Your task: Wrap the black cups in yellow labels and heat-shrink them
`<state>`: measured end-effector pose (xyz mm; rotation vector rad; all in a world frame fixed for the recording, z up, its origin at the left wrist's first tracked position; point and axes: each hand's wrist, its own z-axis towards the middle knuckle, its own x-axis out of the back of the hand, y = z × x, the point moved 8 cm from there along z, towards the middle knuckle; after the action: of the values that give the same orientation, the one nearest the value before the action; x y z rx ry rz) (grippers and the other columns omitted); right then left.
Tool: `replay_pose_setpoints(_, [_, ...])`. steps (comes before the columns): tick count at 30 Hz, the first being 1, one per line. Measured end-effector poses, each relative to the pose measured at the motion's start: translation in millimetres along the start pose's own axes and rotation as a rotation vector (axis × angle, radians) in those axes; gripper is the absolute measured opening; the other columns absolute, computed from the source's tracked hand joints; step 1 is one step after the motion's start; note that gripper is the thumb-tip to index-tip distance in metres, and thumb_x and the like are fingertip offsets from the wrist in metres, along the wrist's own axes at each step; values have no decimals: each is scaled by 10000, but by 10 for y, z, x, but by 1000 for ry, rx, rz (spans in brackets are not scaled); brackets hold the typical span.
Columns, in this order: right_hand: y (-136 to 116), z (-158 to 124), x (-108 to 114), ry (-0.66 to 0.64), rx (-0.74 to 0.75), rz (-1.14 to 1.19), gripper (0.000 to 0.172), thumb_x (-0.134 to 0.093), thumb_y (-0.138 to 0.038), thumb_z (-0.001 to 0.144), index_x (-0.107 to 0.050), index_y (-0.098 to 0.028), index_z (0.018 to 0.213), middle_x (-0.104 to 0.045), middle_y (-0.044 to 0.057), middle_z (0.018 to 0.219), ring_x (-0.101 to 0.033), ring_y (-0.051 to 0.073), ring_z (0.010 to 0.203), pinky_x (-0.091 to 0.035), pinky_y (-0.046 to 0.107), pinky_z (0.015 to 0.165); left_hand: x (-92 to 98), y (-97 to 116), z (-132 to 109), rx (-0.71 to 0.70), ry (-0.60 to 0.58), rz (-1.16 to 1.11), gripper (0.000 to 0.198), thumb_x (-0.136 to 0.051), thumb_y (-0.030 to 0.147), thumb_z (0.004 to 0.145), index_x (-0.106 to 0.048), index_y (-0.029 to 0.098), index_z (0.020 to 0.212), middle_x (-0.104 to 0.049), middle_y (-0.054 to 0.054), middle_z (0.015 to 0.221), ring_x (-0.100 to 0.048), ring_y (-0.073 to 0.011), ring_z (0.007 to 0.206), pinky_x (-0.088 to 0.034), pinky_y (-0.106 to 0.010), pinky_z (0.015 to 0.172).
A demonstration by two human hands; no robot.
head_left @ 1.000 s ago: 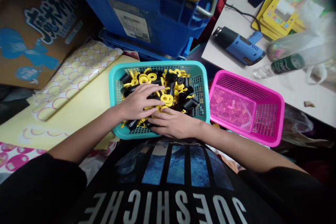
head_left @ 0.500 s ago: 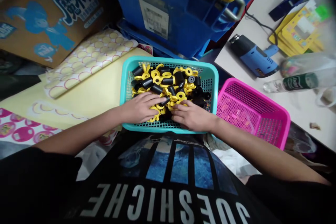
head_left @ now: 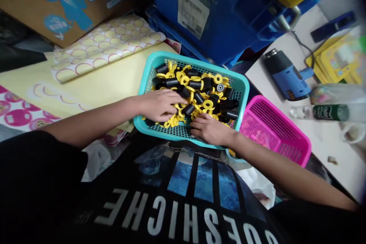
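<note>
Okay, black cylinders and yellow rings are lying jumbled in a teal mesh basket, which is sitting right in front of the person's black T-shirt. The left hand is lying over the near-left part of the pile, fingers slightly curled and reaching toward the parts, but whether it is grasping anything can't be told. The right hand is pressing in low by the near rim, fingers among the yellow rings and half-curled; it isn't clenched, and any grip can't be told either. A pink mesh basket is sitting just beside the teal one on the right. A blue plastic crate is standing behind them, with a blue heat gun and a clear bottle with a green label lying on a white table to the right. On the left, a sticker sheet with printed circles is lying on a pale yellow sheet, below a cardboard box.
</note>
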<state>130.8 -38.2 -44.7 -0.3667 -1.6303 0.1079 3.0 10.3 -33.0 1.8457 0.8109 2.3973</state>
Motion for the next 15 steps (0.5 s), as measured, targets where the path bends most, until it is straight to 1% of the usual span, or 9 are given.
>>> replay_pose_setpoints(3, [96, -14, 206, 202, -7, 61, 283, -463, -306, 988, -671, -158, 866, -669, 57, 845, -556, 180, 823, -376, 359, 838, 4, -13, 10, 3, 42, -13, 211, -540, 228, 844, -738, 194, 779, -616, -119, 1326, -574, -274, 1162, -436, -430, 977])
replay_pose_setpoints(5, [198, -40, 350, 361, -70, 113, 232, -506, -275, 958, -659, -158, 828, -650, 40, 755, -557, 167, 749, -388, 356, 809, 9, -19, 15, -4, 64, -17, 216, -539, 230, 846, -739, 192, 772, -632, -123, 1301, -588, -275, 1140, -451, -427, 958])
replay_pose_setpoints(7, [297, -81, 475, 504, -148, 220, 216, -518, -231, 935, -633, -165, 765, -632, 30, 701, -552, 159, 684, -394, 362, 785, 19, -31, 14, -10, 86, -21, 223, -541, 233, 847, -737, 188, 751, -645, -126, 1282, -604, -273, 1115, -463, -422, 946])
replay_pose_setpoints(9, [374, -120, 574, 610, -206, 442, 243, -484, -204, 942, -616, -171, 740, -632, 29, 693, -568, 160, 672, -412, 364, 762, 28, -36, 6, -16, 108, -33, 235, -541, 239, 853, -736, 186, 732, -655, -129, 1266, -617, -270, 1097, -473, -420, 942])
replay_pose_setpoints(11, [428, -166, 647, 655, -248, 723, 287, -430, -233, 971, -635, -179, 778, -659, 48, 755, -610, 179, 736, -450, 371, 759, 37, -13, -10, -26, 129, -55, 247, -541, 252, 866, -741, 186, 736, -675, -133, 1228, -626, -268, 1092, -482, -420, 946])
replay_pose_setpoints(12, [447, -220, 702, 689, -266, 831, 313, -412, -273, 983, -648, -185, 797, -669, 57, 790, -627, 194, 773, -470, 379, 763, 47, 20, -20, -39, 144, -72, 247, -543, 259, 874, -746, 188, 754, -688, -134, 1200, -630, -265, 1091, -485, -418, 950])
replay_pose_setpoints(13, [471, -314, 772, 748, -302, 887, 346, -395, -322, 990, -655, -192, 802, -675, 64, 815, -636, 208, 804, -486, 391, 772, 66, 64, -32, -55, 164, -89, 236, -548, 265, 880, -752, 192, 787, -700, -133, 1173, -633, -260, 1089, -488, -417, 954])
replay_pose_setpoints(14, [502, -464, 852, 839, -371, 876, 378, -381, -365, 991, -654, -197, 790, -675, 69, 823, -639, 220, 823, -495, 404, 787, 98, 117, -47, -71, 191, -104, 220, -556, 268, 884, -756, 196, 826, -710, -128, 1147, -637, -254, 1084, -491, -415, 956])
replay_pose_setpoints(15, [529, -666, 921, 945, -484, 799, 396, -377, -395, 988, -645, -199, 772, -671, 73, 828, -639, 229, 844, -497, 415, 810, 144, 174, -65, -87, 226, -121, 199, -567, 268, 886, -755, 205, 873, -716, -119, 1131, -643, -242, 1068, -497, -408, 950])
